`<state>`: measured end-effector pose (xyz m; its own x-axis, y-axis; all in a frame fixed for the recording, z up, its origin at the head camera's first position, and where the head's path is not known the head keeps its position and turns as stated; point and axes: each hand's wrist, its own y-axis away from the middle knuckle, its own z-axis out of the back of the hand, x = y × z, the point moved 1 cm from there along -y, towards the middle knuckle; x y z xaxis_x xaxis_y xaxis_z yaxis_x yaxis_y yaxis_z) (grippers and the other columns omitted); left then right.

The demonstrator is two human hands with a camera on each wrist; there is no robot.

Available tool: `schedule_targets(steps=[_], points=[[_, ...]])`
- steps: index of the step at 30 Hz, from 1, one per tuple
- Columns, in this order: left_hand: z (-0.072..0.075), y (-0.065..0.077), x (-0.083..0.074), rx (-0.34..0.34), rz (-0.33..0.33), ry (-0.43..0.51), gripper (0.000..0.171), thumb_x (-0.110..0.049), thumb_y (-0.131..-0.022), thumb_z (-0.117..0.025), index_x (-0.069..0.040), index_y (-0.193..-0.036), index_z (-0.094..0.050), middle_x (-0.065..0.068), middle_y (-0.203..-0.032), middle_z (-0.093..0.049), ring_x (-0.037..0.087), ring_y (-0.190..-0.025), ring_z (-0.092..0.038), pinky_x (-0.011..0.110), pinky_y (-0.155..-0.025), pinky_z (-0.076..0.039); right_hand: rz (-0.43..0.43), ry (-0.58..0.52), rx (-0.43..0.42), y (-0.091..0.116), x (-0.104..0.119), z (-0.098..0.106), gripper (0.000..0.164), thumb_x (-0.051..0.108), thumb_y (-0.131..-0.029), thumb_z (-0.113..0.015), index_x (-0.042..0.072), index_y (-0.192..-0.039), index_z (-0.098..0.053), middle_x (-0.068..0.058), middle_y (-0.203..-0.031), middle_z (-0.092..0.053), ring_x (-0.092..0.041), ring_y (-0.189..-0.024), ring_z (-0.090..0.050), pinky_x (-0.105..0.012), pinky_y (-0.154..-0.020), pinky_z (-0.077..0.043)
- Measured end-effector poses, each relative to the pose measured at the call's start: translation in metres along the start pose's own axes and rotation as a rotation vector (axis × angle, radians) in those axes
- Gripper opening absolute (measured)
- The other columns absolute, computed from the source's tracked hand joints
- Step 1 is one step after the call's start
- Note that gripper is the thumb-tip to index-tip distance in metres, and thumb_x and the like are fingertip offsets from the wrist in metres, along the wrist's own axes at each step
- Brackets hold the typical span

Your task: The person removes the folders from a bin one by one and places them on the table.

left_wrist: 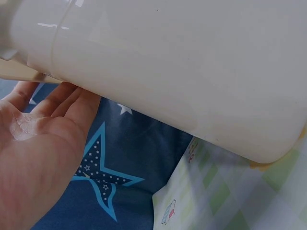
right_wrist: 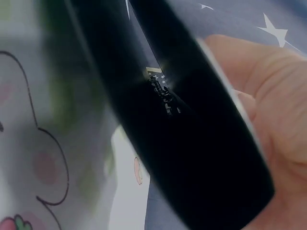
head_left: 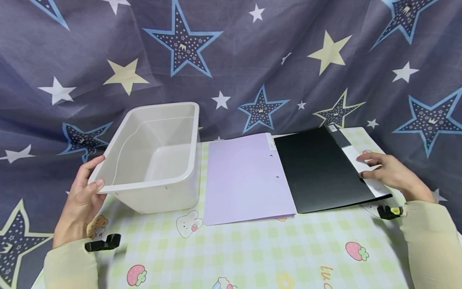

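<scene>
A white plastic bin (head_left: 159, 198) stands at the left of the table, its inside bare. My left hand (head_left: 84, 192) grips its left rim, thumb over the edge and fingers outside. The left wrist view has the bin's wall (left_wrist: 192, 62) above my left hand (left_wrist: 48, 134). At the right lies a black file folder (head_left: 321, 172) with a white-labelled spine. My right hand (head_left: 393, 172) holds that spine, thumb and fingers bent on it. In the right wrist view the folder (right_wrist: 192, 158) is seen end-on, a dark clip inside, fingers partly hidden behind it.
Between bin and black folder lies a lilac folder (head_left: 247, 180) with two punched holes, its right edge touching the black one. A green-checked tablecloth (head_left: 252, 253) with cartoon prints covers the table. A star-patterned curtain (head_left: 231, 60) hangs right behind the table.
</scene>
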<state>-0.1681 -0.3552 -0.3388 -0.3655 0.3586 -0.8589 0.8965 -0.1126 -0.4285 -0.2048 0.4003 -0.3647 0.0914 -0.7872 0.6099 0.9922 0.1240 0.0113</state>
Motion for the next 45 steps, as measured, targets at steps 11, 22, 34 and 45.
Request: schedule_targets(steps=[11, 22, 34, 45], points=[[0.0, -0.001, 0.0, 0.018, -0.005, 0.017, 0.056, 0.011, -0.09, -0.041, 0.0, -0.144, -0.031, 0.01, -0.128, -0.049, 0.018, -0.104, -0.055, 0.024, -0.083, -0.05, -0.007, 0.009, 0.021, -0.001, -0.002, -0.002, 0.049, 0.011, -0.083, -0.072, -0.002, -0.126, -0.054, -0.031, -0.148, -0.027, -0.045, -0.114, -0.045, -0.019, -0.073, -0.036], [0.0, 0.0, -0.001, 0.052, -0.009, 0.058, 0.057, 0.013, -0.09, -0.039, -0.001, -0.144, -0.032, 0.012, -0.13, -0.047, 0.019, -0.106, -0.055, 0.026, -0.085, -0.05, -0.003, 0.015, 0.027, -0.004, -0.006, -0.005, 0.05, 0.01, -0.082, -0.072, -0.005, -0.126, -0.054, -0.034, -0.146, -0.027, -0.047, -0.117, -0.043, -0.024, -0.077, -0.034], [0.0, 0.0, -0.001, 0.036, -0.011, 0.049, 0.056, 0.013, -0.089, -0.039, 0.0, -0.144, -0.032, 0.012, -0.129, -0.049, 0.019, -0.105, -0.055, 0.025, -0.084, -0.05, 0.007, 0.019, 0.023, -0.005, -0.009, -0.006, 0.049, 0.009, -0.081, -0.072, -0.006, -0.124, -0.055, -0.034, -0.147, -0.024, -0.049, -0.118, -0.044, -0.02, -0.078, -0.034], [-0.001, -0.001, -0.002, 0.014, -0.006, 0.013, 0.055, 0.011, -0.091, -0.041, 0.001, -0.144, -0.031, 0.011, -0.127, -0.05, 0.018, -0.103, -0.055, 0.024, -0.082, -0.05, 0.026, 0.006, 0.0, -0.004, -0.011, -0.012, 0.048, 0.005, -0.077, -0.075, -0.008, -0.12, -0.056, -0.036, -0.144, -0.027, -0.045, -0.107, -0.049, -0.013, -0.07, -0.034]])
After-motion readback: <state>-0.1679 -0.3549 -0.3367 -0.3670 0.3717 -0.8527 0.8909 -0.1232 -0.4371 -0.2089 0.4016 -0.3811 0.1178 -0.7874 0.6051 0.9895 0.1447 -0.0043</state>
